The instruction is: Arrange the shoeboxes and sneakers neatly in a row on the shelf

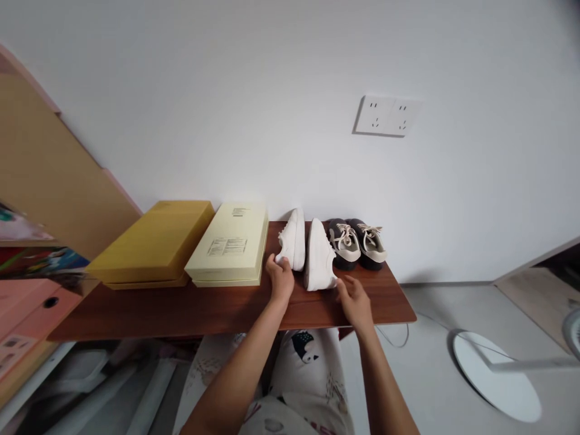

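Note:
Two white sneakers lie tipped on their sides on a dark wooden bench, soles facing each other and toes toward the wall. My left hand (281, 279) pinches the heel collar of the left white sneaker (287, 241). My right hand (356, 301) has thumb and finger at the heel collar of the right white sneaker (319, 257), which sits slightly nearer to me. Just right of them stands a pair of dark sneakers, a left one (345, 244) and a right one (369, 244), upright with cream laces and heels.
A pale yellow shoebox (229, 241) and a mustard box (156, 241) lie on the wooden bench (217, 311), left of the shoes. Behind is a white wall with sockets (388, 116). A round white base (496, 374) stands on the floor at right; a pink box (34, 314) is at left.

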`<state>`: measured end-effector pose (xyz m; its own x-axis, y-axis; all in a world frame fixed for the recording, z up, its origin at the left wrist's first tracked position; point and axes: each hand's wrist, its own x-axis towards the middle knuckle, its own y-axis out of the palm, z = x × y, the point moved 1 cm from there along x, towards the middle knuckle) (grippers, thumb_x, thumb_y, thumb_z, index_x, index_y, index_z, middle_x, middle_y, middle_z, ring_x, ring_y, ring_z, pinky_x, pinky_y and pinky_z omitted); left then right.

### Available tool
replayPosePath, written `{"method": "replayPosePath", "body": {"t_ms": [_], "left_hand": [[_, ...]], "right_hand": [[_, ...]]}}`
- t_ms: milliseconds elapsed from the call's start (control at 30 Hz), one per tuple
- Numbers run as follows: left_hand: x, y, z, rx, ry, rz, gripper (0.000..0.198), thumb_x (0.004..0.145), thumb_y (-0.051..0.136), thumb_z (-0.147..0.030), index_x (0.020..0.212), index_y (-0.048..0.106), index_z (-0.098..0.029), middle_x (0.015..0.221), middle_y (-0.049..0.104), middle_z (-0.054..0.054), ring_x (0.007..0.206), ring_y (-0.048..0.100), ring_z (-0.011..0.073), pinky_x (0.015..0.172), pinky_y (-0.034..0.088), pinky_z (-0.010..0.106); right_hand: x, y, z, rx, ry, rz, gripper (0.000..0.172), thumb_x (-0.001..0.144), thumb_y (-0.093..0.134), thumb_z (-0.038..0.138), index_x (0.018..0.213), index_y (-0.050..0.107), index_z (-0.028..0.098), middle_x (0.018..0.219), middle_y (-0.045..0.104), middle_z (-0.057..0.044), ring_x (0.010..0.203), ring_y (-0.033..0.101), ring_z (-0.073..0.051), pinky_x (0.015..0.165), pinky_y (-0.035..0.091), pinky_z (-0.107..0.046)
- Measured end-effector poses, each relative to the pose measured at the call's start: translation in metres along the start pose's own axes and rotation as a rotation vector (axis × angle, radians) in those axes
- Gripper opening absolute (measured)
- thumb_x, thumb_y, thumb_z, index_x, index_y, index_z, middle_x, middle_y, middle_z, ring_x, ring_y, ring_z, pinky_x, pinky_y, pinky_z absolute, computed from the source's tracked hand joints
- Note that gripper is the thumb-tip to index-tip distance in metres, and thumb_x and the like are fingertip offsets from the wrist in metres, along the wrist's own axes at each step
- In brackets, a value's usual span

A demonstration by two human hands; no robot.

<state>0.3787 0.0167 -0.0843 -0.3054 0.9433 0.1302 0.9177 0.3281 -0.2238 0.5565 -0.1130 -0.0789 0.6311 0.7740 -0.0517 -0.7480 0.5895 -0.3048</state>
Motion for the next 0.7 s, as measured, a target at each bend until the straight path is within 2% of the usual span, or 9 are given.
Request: {"method": "replayPosePath", "body": {"t_ms": [100, 167, 200, 267, 333, 400, 500, 600, 700], "left_hand": [[-0.032, -0.011, -0.018, 0.050, 0.189, -0.002, 0.052, 0.091, 0.054, -0.029, 0.138, 0.038, -0.013, 0.143, 0.041, 0.023, 0.139, 0.037, 0.0308, 0.117, 0.028, 0.048], [-0.054, -0.006, -0.040, 0.061, 0.375, 0.084, 0.053, 0.092, 0.053, -0.027, 0.141, 0.037, -0.016, 0.146, 0.038, 0.021, 0.141, 0.034, 0.0304, 0.117, 0.029, 0.048], [-0.062, 0.002, -0.052, 0.059, 0.454, 0.161, 0.053, 0.092, 0.053, -0.026, 0.141, 0.037, -0.018, 0.147, 0.038, 0.020, 0.141, 0.035, 0.0298, 0.116, 0.032, 0.048], [-0.074, 0.027, -0.077, 0.055, 0.569, 0.370, 0.051, 0.092, 0.053, -0.023, 0.141, 0.039, -0.021, 0.146, 0.039, 0.018, 0.134, 0.045, 0.0274, 0.109, 0.042, 0.043], [-0.078, 0.060, -0.099, 0.116, 0.626, 0.580, 0.051, 0.090, 0.055, -0.020, 0.139, 0.041, -0.021, 0.143, 0.043, 0.018, 0.125, 0.054, 0.0261, 0.102, 0.049, 0.040], [-0.075, 0.093, -0.114, 0.275, 0.610, 0.706, 0.051, 0.087, 0.061, -0.019, 0.136, 0.046, -0.017, 0.135, 0.052, 0.020, 0.117, 0.060, 0.0297, 0.097, 0.050, 0.043], [-0.065, 0.128, -0.127, 0.534, 0.494, 0.792, 0.036, 0.082, 0.068, -0.016, 0.116, 0.059, -0.009, 0.112, 0.064, 0.025, 0.108, 0.064, 0.0370, 0.091, 0.050, 0.049], [-0.058, 0.137, -0.126, 0.532, 0.435, 0.759, 0.015, 0.084, 0.064, -0.014, 0.098, 0.065, -0.010, 0.103, 0.067, 0.024, 0.106, 0.065, 0.0375, 0.090, 0.049, 0.049], [-0.064, 0.127, -0.112, 0.260, 0.318, 0.607, 0.014, 0.091, 0.056, -0.024, 0.100, 0.062, -0.015, 0.100, 0.069, 0.018, 0.097, 0.068, 0.0304, 0.087, 0.052, 0.044]], "right_hand": [[0.025, -0.035, 0.001, -0.129, -0.213, -0.338, 0.055, 0.081, 0.059, 0.062, 0.110, 0.065, 0.017, 0.094, 0.071, -0.011, 0.084, 0.066, -0.025, 0.086, 0.050, -0.041], [0.053, -0.046, 0.006, -0.195, -0.334, -0.545, 0.063, 0.079, 0.060, 0.060, 0.120, 0.060, 0.012, 0.114, 0.065, -0.019, 0.106, 0.060, -0.030, 0.097, 0.044, -0.046], [0.068, -0.048, 0.008, -0.230, -0.389, -0.601, 0.070, 0.078, 0.062, 0.060, 0.126, 0.056, 0.009, 0.123, 0.060, -0.023, 0.118, 0.053, -0.034, 0.103, 0.040, -0.049], [0.096, -0.044, 0.009, -0.278, -0.472, -0.578, 0.077, 0.077, 0.062, 0.058, 0.132, 0.048, 0.007, 0.134, 0.052, -0.026, 0.131, 0.043, -0.036, 0.108, 0.034, -0.052], [0.116, -0.038, 0.007, -0.287, -0.486, -0.513, 0.074, 0.078, 0.059, 0.057, 0.133, 0.046, 0.009, 0.135, 0.050, -0.025, 0.131, 0.042, -0.035, 0.107, 0.035, -0.052], [0.125, -0.036, 0.002, -0.263, -0.437, -0.506, 0.068, 0.079, 0.057, 0.058, 0.128, 0.049, 0.012, 0.130, 0.053, -0.022, 0.126, 0.048, -0.033, 0.103, 0.039, -0.049], [0.127, -0.043, -0.010, -0.155, -0.313, -0.626, 0.059, 0.079, 0.057, 0.062, 0.116, 0.052, 0.016, 0.118, 0.059, -0.017, 0.113, 0.056, -0.030, 0.099, 0.043, -0.045], [0.130, -0.054, -0.021, 0.068, -0.142, -0.744, 0.052, 0.084, 0.047, 0.066, 0.104, 0.050, 0.018, 0.104, 0.061, -0.012, 0.098, 0.060, -0.025, 0.091, 0.048, -0.041], [0.137, -0.060, -0.027, 0.251, -0.072, -0.756, 0.049, 0.087, 0.037, 0.067, 0.099, 0.046, 0.020, 0.096, 0.060, -0.007, 0.090, 0.059, -0.022, 0.085, 0.051, -0.038]]}}
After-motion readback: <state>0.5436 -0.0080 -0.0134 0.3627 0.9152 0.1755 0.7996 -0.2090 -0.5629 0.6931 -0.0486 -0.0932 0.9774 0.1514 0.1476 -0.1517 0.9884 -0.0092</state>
